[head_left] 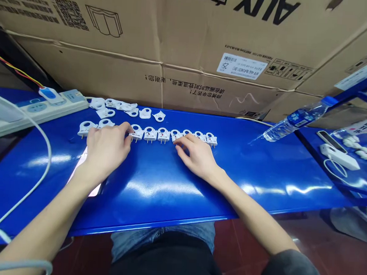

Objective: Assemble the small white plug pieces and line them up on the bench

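A row of small white two-pin plug pieces, each with a ring-shaped opening, lies across the blue tabletop (157, 173). My left hand (107, 150) is closed, its thumb and forefinger pinching the left edge of one white plug piece (137, 132). Farther right, my right hand (197, 154) has its thumb and fingertips curled at another white plug piece (175, 134). Between the hands stand two more such pieces, pins toward me. Part of the row is hidden behind my fingers. Under my left wrist lies a phone (95, 190) with a lit pinkish screen, partly covered.
Behind the row lie several loose white ring pieces (145, 113). A power strip (37, 109) with a plugged-in lead sits at left, and a white cable (48, 159) loops nearby. A water bottle (298, 119) leans at right. Large cardboard (119, 72) walls the back.
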{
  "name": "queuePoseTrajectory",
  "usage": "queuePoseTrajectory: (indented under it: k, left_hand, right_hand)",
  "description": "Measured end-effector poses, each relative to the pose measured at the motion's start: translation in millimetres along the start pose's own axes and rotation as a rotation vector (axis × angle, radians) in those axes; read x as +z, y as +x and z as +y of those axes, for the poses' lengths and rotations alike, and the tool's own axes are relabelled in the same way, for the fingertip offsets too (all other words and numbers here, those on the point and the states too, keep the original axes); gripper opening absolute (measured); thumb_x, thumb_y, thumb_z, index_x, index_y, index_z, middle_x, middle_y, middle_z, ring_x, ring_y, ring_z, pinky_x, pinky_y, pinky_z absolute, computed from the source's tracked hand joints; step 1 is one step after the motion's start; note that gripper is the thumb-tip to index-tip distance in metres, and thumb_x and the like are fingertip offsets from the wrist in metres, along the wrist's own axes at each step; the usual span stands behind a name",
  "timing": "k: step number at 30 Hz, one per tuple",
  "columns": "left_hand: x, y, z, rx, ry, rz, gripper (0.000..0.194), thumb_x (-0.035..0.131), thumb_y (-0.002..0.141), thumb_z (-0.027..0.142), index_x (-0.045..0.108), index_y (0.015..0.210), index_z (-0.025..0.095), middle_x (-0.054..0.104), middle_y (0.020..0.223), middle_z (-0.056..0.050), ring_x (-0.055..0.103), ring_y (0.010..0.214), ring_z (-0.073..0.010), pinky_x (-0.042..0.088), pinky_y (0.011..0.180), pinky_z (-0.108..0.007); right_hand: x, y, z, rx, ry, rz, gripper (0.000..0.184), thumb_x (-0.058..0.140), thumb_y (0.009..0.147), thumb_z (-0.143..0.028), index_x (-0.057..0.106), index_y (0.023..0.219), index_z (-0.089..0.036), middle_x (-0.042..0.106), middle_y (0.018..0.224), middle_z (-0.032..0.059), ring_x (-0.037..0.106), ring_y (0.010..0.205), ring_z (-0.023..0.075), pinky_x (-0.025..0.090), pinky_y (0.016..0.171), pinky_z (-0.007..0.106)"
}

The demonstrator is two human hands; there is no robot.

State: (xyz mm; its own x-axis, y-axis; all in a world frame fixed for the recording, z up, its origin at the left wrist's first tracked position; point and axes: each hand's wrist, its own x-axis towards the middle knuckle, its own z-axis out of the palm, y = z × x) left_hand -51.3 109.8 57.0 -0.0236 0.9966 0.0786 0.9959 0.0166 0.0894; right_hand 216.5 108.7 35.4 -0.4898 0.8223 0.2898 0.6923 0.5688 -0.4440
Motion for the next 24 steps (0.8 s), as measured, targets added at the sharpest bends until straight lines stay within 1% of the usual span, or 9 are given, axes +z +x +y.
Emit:
queuePoseTrajectory:
  k: [5, 9, 12, 15, 17, 18, 20, 22, 24]
  left_hand:
    - [-0.5, -2.0, 0.5, 0.007, 0.006, 0.033, 0.030, 0.048, 0.096, 0.034, 0.070, 0.112, 0.021, 0.075, 0.101, -0.015, 0.069, 0.101, -0.0388, 0.049, 0.093, -0.057]
    - [-5.8, -5.4, 4.6, 0.030, -0.020, 0.089, 0.030, 0.044, 0.097, 0.028, 0.068, 0.114, 0.021, 0.074, 0.114, -0.015, 0.068, 0.109, -0.0395, 0.047, 0.097, -0.059]
    - [-11.5, -15.5, 12.9, 0.075, -0.088, 0.165, 0.031, 0.042, 0.099, 0.029, 0.067, 0.115, 0.020, 0.072, 0.122, -0.015, 0.066, 0.115, -0.0412, 0.046, 0.101, -0.062]
    - [-11.6, -39.2, 27.2, 0.178, -0.206, 0.183, 0.036, 0.041, 0.101, 0.036, 0.063, 0.125, 0.020, 0.067, 0.132, -0.016, 0.063, 0.122, -0.0406, 0.049, 0.103, -0.058]
    - [-6.0, -60.5, 39.0, 0.239, -0.281, 0.167, 0.041, 0.041, 0.102, 0.041, 0.059, 0.134, 0.022, 0.060, 0.145, -0.017, 0.059, 0.130, -0.0402, 0.048, 0.108, -0.057]
    - [-1.4, -71.0, 44.9, 0.253, -0.320, 0.151, 0.043, 0.042, 0.103, 0.043, 0.057, 0.138, 0.025, 0.057, 0.150, -0.015, 0.057, 0.134, -0.0391, 0.047, 0.110, -0.056]
    - [10.5, -88.7, 56.0, 0.235, -0.367, 0.141, 0.045, 0.045, 0.103, 0.044, 0.054, 0.144, 0.028, 0.054, 0.155, -0.013, 0.055, 0.139, -0.0384, 0.045, 0.113, -0.057]
    - [25.1, -99.5, 65.3, 0.219, -0.377, 0.143, 0.049, 0.043, 0.104, 0.044, 0.050, 0.149, 0.026, 0.050, 0.160, -0.015, 0.049, 0.145, -0.0378, 0.042, 0.117, -0.059]
    - [41.0, -105.3, 73.6, 0.223, -0.354, 0.159, 0.053, 0.041, 0.105, 0.043, 0.047, 0.152, 0.019, 0.044, 0.163, -0.020, 0.042, 0.151, -0.0396, 0.035, 0.122, -0.062]
  right_hand:
    - [-4.0, -2.0, -5.9, 0.011, -0.023, -0.011, 0.019, 0.052, 0.105, -0.022, 0.068, 0.116, -0.022, 0.072, 0.112, 0.0084, 0.068, 0.098, 0.0222, 0.052, 0.081, 0.035]
    - [-6.2, -17.3, -19.6, 0.048, -0.006, 0.000, 0.020, 0.052, 0.106, -0.024, 0.068, 0.119, -0.023, 0.073, 0.117, 0.0077, 0.068, 0.107, 0.0239, 0.055, 0.089, 0.038]
    - [-4.2, -37.2, -30.4, 0.080, 0.043, 0.072, 0.021, 0.052, 0.107, -0.027, 0.067, 0.121, -0.024, 0.073, 0.118, 0.0073, 0.065, 0.110, 0.0255, 0.055, 0.095, 0.042]
    - [0.4, -57.9, -36.9, 0.142, 0.137, 0.167, 0.022, 0.053, 0.106, -0.028, 0.067, 0.123, -0.027, 0.072, 0.122, 0.0068, 0.063, 0.118, 0.0265, 0.054, 0.102, 0.046]
    - [4.8, -69.6, -38.6, 0.198, 0.125, 0.208, 0.026, 0.054, 0.106, -0.030, 0.064, 0.130, -0.029, 0.070, 0.130, 0.0085, 0.060, 0.125, 0.0299, 0.053, 0.106, 0.053]
    - [7.5, -74.5, -39.1, 0.226, 0.097, 0.211, 0.029, 0.053, 0.106, -0.030, 0.062, 0.134, -0.030, 0.067, 0.136, 0.0097, 0.058, 0.130, 0.0319, 0.051, 0.108, 0.057]
    - [13.5, -82.0, -39.9, 0.266, 0.023, 0.190, 0.039, 0.052, 0.107, -0.031, 0.054, 0.145, -0.028, 0.059, 0.149, 0.0121, 0.049, 0.142, 0.0349, 0.046, 0.114, 0.063]
    - [20.2, -86.7, -40.9, 0.287, -0.041, 0.151, 0.045, 0.049, 0.108, -0.032, 0.047, 0.153, -0.024, 0.050, 0.159, 0.0138, 0.039, 0.151, 0.0366, 0.038, 0.120, 0.067]
    - [27.2, -89.9, -42.4, 0.287, -0.104, 0.090, 0.050, 0.046, 0.109, -0.032, 0.040, 0.158, -0.019, 0.040, 0.167, 0.0153, 0.029, 0.158, 0.0374, 0.028, 0.125, 0.071]
